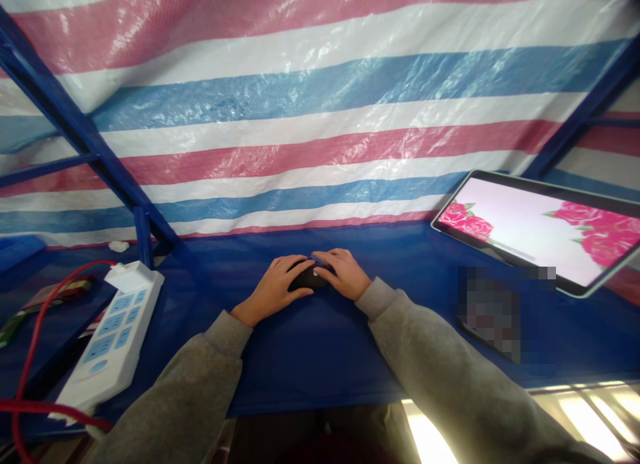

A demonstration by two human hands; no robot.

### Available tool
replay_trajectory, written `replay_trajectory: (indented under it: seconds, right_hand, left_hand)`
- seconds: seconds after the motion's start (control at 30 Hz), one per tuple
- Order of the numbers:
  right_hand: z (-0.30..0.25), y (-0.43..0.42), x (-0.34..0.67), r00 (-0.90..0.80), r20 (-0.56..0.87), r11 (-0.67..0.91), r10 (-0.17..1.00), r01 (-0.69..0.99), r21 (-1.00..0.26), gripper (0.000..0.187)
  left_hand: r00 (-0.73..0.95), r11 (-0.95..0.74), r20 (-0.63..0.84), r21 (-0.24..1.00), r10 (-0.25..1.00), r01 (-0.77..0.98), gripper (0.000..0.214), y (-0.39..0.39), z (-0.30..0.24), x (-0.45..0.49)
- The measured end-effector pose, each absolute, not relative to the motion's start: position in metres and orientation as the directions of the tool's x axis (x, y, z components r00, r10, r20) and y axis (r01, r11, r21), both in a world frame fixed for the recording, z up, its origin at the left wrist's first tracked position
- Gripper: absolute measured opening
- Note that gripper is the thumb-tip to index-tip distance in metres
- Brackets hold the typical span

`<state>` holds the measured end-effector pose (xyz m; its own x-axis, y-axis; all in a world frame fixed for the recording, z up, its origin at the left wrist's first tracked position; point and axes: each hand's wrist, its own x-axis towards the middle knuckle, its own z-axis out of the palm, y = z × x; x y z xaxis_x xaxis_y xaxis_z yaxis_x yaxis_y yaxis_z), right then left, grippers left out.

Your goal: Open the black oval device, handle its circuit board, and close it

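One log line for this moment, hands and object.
left hand: on small dark object | right hand: on same object | surface: blue table

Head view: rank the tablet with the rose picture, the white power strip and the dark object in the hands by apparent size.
1. Tablet, though the power strip looks close in length.
2. Power strip, nearer the camera, so unsure.
3. Dark object, mostly covered by the left hand and right hand.

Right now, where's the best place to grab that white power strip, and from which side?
Grip the white power strip across its narrow width at mid-body, from above. It lies flat; the red cable crowds its near end, clear of the left hand.
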<state>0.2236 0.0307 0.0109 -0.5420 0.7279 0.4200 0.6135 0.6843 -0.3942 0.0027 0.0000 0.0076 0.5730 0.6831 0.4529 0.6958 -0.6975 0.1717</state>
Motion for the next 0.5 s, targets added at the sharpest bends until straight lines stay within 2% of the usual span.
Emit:
replay_trajectory:
  seconds: [0.1,0.2,0.37,0.5]
  right_hand:
    - [0.011,0.034,0.225,-0.432,0.467,0.62,0.772,0.675,-0.401,0.029]
    - [0.01,0.04,0.229,-0.343,0.419,0.511,0.841,0.76,-0.402,0.025]
    - [0.004,0.049,0.23,-0.41,0.261,0.482,0.874,0.804,-0.349,0.02]
    - [0.0,0.049,0.227,-0.419,0.253,0.485,0.872,0.806,-0.338,0.01]
  left_hand:
    - [0.592,-0.687,0.411,0.132,0.694,0.714,0.053,0.001,0.005,0.003]
    - [0.578,-0.666,0.404,0.117,0.709,0.736,0.045,0.002,0.005,0.003]
    - [0.564,-0.679,0.45,0.143,0.692,0.72,0.039,0.002,0.005,0.004]
    - [0.556,-0.678,0.466,0.14,0.688,0.722,0.039,0.001,0.004,0.005]
